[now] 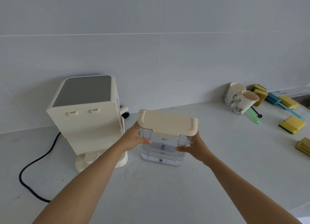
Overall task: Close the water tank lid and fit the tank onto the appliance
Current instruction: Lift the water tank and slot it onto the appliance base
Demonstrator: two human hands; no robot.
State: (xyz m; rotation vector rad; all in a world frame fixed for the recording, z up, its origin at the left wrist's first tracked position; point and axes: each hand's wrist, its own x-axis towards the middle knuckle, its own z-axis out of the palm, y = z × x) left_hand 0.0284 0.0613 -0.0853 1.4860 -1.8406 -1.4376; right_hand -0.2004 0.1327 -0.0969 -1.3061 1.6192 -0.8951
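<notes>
Counter (167,198): appliance (87,123), cups (239,98), sponges (292,124)

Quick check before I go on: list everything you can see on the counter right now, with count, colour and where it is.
water tank: 1, clear, cream lid shut, centre of counter, gripped at both sides
appliance: 1, cream with grey top, left of tank, tank not yet fitted
power cord: 1, black, far left
paper cups: 2, white, printed, back right
sponges: several, yellow, right edge
brush: 1, blue, among sponges
green utensil: 1, beside cups
left hand: on tank's left side
right hand: on tank's right side
</notes>
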